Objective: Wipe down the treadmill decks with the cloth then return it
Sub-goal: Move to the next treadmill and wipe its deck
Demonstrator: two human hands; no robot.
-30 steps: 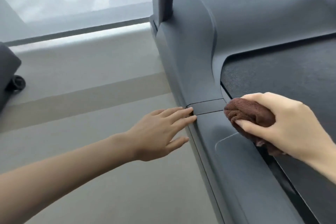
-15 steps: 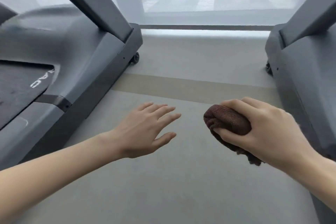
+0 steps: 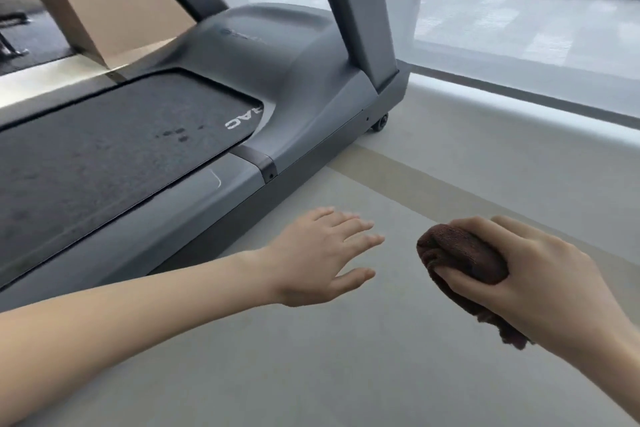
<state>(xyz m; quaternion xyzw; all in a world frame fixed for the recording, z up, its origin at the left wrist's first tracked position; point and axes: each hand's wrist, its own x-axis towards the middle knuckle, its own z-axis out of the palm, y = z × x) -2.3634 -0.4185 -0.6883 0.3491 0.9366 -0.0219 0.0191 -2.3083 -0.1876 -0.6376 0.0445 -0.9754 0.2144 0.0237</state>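
Setting: A person stands beside a grey treadmill [image 3: 311,135] on a pale floor [image 3: 346,374], with a wide window [image 3: 519,10] beyond it.
Cloth: A dark brown cloth [image 3: 464,253], bunched into a wad, is held in the air above the floor and touches no part of the machine.
Right hand: The right hand [image 3: 540,284] grips the cloth, fingers curled over its top and thumb pressed into its side. A loose end hangs below the palm.
Left hand: The left hand [image 3: 318,260] is empty, palm down, fingers straight and slightly spread. It hovers over the floor near the treadmill's base.
Deck: The black running belt [image 3: 104,156] and the grey side rail [image 3: 166,204] lie to the left of both hands and somewhat ahead. A few dark spots [image 3: 176,135] mark the belt near its front end.
Long axis: The deck runs from lower left toward the motor hood [image 3: 263,45] at upper right, with its near rail facing the person.
Nearer hand: The left hand is nearer the rail. The cloth hand is farther right, with the left hand between it and the machine.
Likely next: By my judgement, the cloth must travel leftward and forward to reach the rail, then stroke along the deck's length.
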